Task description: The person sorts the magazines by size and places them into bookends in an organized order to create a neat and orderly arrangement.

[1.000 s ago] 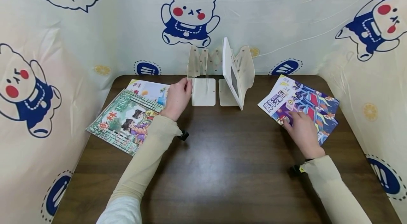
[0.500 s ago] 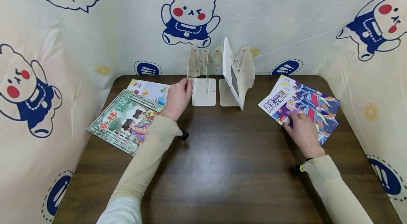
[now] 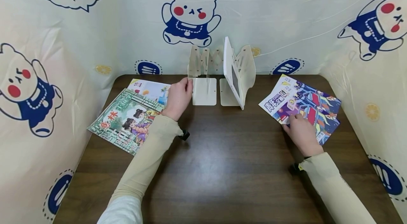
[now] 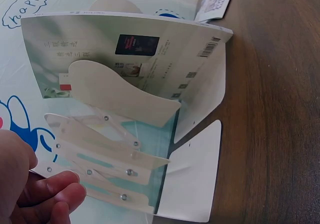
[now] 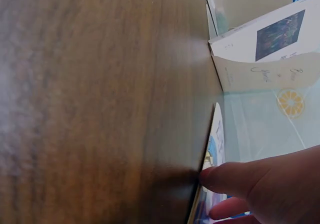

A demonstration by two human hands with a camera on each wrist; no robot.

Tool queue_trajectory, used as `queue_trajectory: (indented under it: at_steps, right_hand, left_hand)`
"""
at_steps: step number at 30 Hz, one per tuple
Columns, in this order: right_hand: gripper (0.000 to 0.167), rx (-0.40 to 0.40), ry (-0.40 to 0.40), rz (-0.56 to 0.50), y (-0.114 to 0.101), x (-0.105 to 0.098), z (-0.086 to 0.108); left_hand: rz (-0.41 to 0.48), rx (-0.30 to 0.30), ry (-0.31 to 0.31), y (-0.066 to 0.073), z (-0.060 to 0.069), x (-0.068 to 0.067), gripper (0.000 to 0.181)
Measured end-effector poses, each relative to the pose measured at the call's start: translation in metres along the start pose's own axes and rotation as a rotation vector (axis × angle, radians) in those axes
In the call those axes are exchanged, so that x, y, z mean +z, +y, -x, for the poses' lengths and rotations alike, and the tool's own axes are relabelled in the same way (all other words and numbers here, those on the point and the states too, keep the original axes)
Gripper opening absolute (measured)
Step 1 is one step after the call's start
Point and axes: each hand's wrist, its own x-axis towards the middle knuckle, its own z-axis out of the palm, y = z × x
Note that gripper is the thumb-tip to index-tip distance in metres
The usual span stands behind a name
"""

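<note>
A cream expandable bookend (image 3: 204, 93) stands at the back of the table, and one magazine (image 3: 231, 75) leans upright between its right-hand plates. My left hand (image 3: 178, 98) pinches the left edge of the bookend; the left wrist view shows its thumb and curled fingers (image 4: 55, 189) at that plate. On the right lie two overlapping purple magazines (image 3: 313, 102). My right hand (image 3: 302, 132) pinches the near-left edge of the upper one, with the thumb (image 5: 220, 179) at the edge and the other fingers over the cover.
To the left, a green magazine (image 3: 127, 121) overlaps a white-and-blue magazine (image 3: 146, 88), and the left forearm passes beside them. Brown wooden table (image 3: 222, 167) extends in front of the bookend. A printed cloth (image 3: 133, 22) hangs around the back and sides.
My right hand's fingers have drawn in slightly at the magazine's edge. The left hand stays at the bookend. The head view has shifted a little.
</note>
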Motion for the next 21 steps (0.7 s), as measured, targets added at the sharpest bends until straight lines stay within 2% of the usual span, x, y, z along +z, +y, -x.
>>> queue_trajectory:
  at_steps: [8,21]
  right_hand:
    - [0.036,-0.058,-0.001,0.045,-0.004,-0.004,-0.002]
    - [0.019,-0.118,-0.014,0.061,-0.013,-0.001,-0.006]
  left_hand:
    - [-0.004,-0.015,-0.008,0.0,0.0,0.001,0.036]
    - [-0.006,-0.019,-0.019,0.0,-0.001,0.001,0.037]
